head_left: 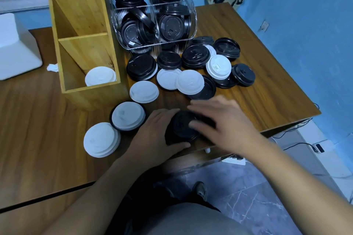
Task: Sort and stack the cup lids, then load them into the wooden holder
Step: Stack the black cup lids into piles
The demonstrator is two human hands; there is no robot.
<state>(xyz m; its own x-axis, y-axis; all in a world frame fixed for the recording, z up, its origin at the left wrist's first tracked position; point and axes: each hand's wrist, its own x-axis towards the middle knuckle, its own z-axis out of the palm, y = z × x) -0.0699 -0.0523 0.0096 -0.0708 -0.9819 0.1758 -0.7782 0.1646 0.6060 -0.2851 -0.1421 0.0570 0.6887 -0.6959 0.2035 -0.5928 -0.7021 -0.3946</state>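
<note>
Early stage. Wooden holder (91,95) carries white lids (100,78) in its near compartment only. Left hand (152,133) grips a black lid stack (181,126) on the tabletop (38,110); right hand (225,126), blurred, lies flat on it. Loose lids (190,82) lie unsorted.

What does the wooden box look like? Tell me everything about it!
The wooden box is made of light yellowish wood, tall and open at the top. Two slanted boards split it into three slots. The nearest slot holds white lids; the other two show no lids. It stands upright on the brown table, close beside the clear bin of black lids. Nobody is touching it.
</note>
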